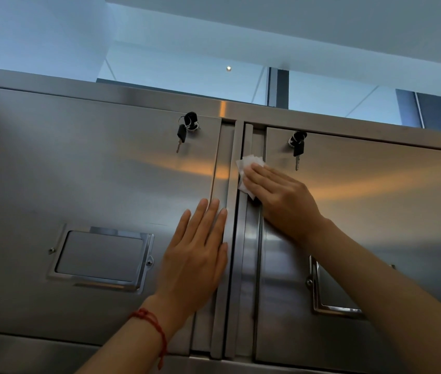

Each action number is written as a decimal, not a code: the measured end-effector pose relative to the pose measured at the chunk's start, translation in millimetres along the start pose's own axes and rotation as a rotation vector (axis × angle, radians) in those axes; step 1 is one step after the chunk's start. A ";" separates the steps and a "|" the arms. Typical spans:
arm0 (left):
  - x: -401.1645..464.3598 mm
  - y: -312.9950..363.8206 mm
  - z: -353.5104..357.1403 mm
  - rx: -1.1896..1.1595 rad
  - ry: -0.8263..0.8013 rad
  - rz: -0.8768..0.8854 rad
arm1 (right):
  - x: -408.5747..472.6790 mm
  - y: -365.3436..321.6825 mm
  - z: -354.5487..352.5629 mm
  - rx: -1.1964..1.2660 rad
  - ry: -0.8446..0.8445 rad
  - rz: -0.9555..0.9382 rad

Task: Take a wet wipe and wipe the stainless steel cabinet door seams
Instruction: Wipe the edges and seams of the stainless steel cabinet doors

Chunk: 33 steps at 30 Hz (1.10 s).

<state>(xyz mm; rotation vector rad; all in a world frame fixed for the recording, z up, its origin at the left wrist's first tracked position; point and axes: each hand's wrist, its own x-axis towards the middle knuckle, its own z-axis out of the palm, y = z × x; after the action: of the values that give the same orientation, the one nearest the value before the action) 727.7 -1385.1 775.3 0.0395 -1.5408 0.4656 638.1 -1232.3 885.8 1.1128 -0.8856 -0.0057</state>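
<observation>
Head view looks up at a steel cabinet with two doors. On the left door [79, 163], a framed label holder [100, 257] sits at about 8 o'clock from the middle seam, and a bunch of keys [187, 128] hangs from a lock at 11 o'clock. The left hand [195, 255], a red string bracelet [151, 327] on its wrist, lies flat against the left door's edge, fingers [211, 220] straight and close together. The seam [234, 238] runs vertically between the doors. At 1 o'clock from that hand, the right hand [278, 195] presses a white wipe [249, 166] onto the right door's [376, 211] edge strip beside the seam, fingers flat and together. More keys [297, 147] hang at 2 o'clock.
</observation>
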 end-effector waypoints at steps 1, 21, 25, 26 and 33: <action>0.0 0.2 -0.2 -0.002 -0.001 -0.002 | -1.7 -0.3 0.1 0.006 -0.008 -0.004; 0.1 0.8 -1.4 -0.023 0.013 -0.004 | 12.3 10.4 -0.3 0.024 0.001 0.029; 0.2 0.3 -0.8 -0.021 0.015 -0.004 | 7.6 4.1 0.3 0.041 -0.003 0.053; 0.3 0.2 -0.6 -0.020 0.011 -0.002 | 5.0 1.8 0.1 0.046 -0.007 0.048; 0.3 0.1 0.6 -0.018 -0.004 -0.003 | 9.3 5.8 0.1 0.023 -0.004 0.043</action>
<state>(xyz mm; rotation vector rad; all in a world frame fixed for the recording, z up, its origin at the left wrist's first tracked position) 727.2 -1385.2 775.5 0.0292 -1.5484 0.4497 641.9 -1233.5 896.1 1.1159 -0.9145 0.0378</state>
